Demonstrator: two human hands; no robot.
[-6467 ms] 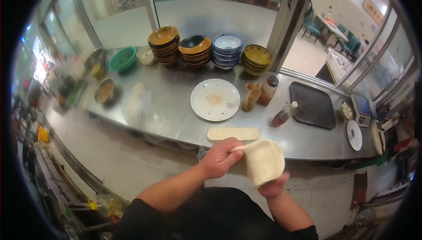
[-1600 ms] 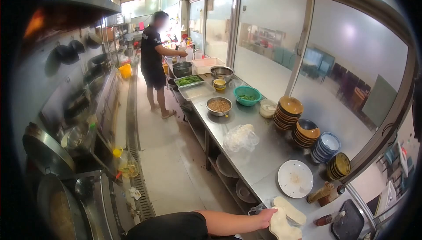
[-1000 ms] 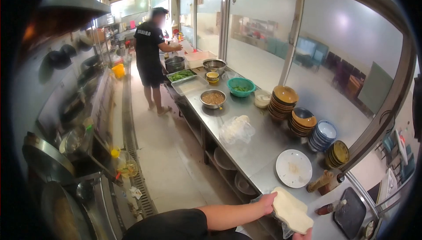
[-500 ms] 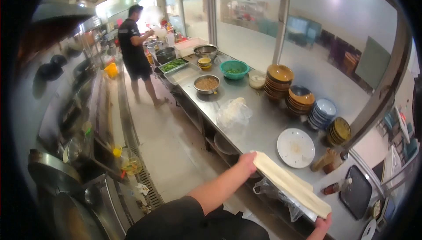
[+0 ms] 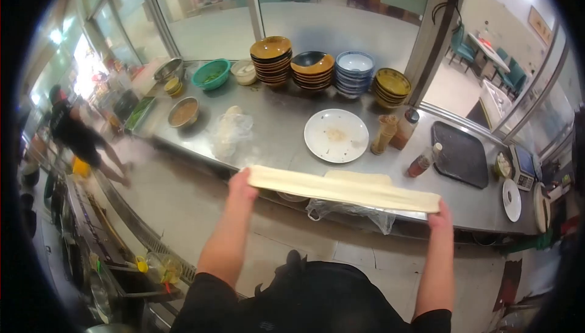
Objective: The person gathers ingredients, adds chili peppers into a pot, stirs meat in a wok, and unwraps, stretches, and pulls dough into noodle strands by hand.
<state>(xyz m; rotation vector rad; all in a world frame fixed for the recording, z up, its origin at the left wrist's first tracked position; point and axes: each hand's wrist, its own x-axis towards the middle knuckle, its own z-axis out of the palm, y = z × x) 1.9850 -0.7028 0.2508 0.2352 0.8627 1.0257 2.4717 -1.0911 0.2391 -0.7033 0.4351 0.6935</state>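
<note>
A long strip of pale dough (image 5: 344,190) is stretched level in front of me, over the counter's front edge. My left hand (image 5: 244,185) is closed on its left end, and my right hand (image 5: 441,216) grips its right end. Behind the strip, another flat piece of dough (image 5: 359,177) lies on the counter, partly hidden. Clear plastic film (image 5: 353,212) hangs over the edge below the strip. A white plate (image 5: 336,136) with brown residue sits just beyond the dough.
Stacked bowls (image 5: 312,71) line the back of the steel counter (image 5: 274,144). Bottles (image 5: 425,160) and a black tray (image 5: 459,154) stand to the right. A plastic bag (image 5: 231,132), a bowl of brown filling (image 5: 184,113) and a green basin (image 5: 211,74) are left. A co-worker (image 5: 79,132) stands far left.
The view has swung right to face the counter. Since the oldest frame, the folded dough in my hands has become a long strip, and my hands have moved far apart, holding its ends.
</note>
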